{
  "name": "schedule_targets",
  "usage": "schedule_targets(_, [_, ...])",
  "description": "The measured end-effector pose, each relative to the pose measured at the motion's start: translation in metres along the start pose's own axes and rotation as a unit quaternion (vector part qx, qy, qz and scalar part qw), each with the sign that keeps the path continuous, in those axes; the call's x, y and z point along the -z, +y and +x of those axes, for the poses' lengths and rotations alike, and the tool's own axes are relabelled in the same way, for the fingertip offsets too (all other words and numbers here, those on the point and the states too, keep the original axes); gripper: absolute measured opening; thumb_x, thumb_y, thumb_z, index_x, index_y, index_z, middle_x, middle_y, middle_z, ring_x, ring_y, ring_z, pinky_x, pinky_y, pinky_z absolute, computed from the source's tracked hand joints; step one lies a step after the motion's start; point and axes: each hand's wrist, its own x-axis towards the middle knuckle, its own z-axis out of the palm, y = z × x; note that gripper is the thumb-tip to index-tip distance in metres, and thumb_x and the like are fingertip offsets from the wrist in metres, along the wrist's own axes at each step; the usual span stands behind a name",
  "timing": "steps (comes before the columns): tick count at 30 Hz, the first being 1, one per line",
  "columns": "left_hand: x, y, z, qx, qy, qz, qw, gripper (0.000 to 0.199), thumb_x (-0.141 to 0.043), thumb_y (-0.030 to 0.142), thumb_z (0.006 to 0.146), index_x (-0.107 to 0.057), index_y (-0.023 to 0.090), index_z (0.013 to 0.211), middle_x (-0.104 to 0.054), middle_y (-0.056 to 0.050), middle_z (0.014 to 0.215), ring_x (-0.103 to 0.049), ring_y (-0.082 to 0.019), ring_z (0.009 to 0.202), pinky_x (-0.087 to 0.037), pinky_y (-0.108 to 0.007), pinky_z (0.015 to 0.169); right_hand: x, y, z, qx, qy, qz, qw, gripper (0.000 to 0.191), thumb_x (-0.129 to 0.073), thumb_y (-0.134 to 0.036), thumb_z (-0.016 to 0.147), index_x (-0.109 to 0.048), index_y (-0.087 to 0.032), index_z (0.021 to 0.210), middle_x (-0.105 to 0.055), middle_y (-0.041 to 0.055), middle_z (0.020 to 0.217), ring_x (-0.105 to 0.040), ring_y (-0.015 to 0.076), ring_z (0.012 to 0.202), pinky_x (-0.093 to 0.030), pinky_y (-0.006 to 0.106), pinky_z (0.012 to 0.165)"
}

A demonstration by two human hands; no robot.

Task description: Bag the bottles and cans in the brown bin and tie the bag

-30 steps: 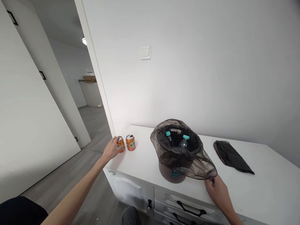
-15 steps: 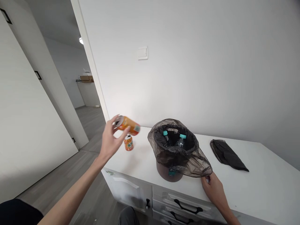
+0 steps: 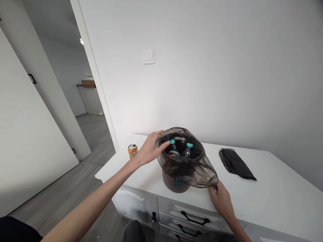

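My left hand (image 3: pixel 151 148) is at the left rim of a bin (image 3: pixel 174 184), fingers apart and nothing held. A black see-through trash bag (image 3: pixel 199 174) lines the bin and hangs over its edge. Inside stand two bottles with teal caps, one bottle (image 3: pixel 188 150) to the right and another bottle (image 3: pixel 173 144) to the left. A can (image 3: pixel 174 153) lies in front of the left one, partly hidden. My right hand (image 3: pixel 222 198) pinches the bag's loose front-right corner. An orange soda can (image 3: pixel 132 151) stands left of the bin, partly behind my left arm.
A folded black bag (image 3: pixel 237 164) lies on the white cabinet top (image 3: pixel 267 195), right of the bin. Drawers with black handles (image 3: pixel 195 218) are below the front edge. A wall with a light switch (image 3: pixel 148 56) rises behind, and a doorway opens at left.
My left hand has moved right to the bin and let go of the orange can, which now lies inside. My right hand keeps its hold on the bag. The view has shifted slightly.
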Motion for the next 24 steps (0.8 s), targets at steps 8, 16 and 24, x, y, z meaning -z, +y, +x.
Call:
schedule_targets(8, [0.023,-0.137,-0.058,0.24,0.127,0.114,0.956,0.05,-0.049,0.049,0.098,-0.053,0.019,0.139,-0.055,-0.016,0.146,-0.046,-0.033,0.14,-0.039,-0.052,0.115,0.001,0.001,-0.001,0.007,0.01,-0.027,1.0,0.024,-0.047,-0.048,0.085,-0.051,-0.025,0.077,-0.063,0.0068,0.07,-0.059,0.0241,0.064,-0.044,0.034,0.062])
schedule_targets(16, [0.0,-0.191,-0.077,0.29,0.09,0.055,0.951,0.072,-0.07,0.056,0.081,-0.048,0.023,0.142,-0.058,-0.013,0.145,-0.056,-0.033,0.132,-0.047,-0.044,0.106,-0.003,0.013,-0.002,-0.004,-0.007,-0.062,0.998,0.026,-0.047,-0.049,0.087,-0.053,-0.025,0.079,-0.06,0.006,0.066,-0.056,0.024,0.061,-0.04,0.034,0.059])
schedule_targets(24, [0.01,-0.128,-0.063,0.251,0.226,-0.001,0.941,0.061,-0.071,0.05,0.083,-0.048,0.023,0.132,-0.066,-0.011,0.128,-0.065,-0.028,0.116,-0.051,-0.041,0.099,-0.002,0.008,-0.006,-0.015,-0.021,-0.079,0.997,0.023,-0.047,-0.045,0.086,-0.055,-0.024,0.08,-0.06,0.0055,0.067,-0.055,0.0234,0.06,-0.039,0.033,0.059])
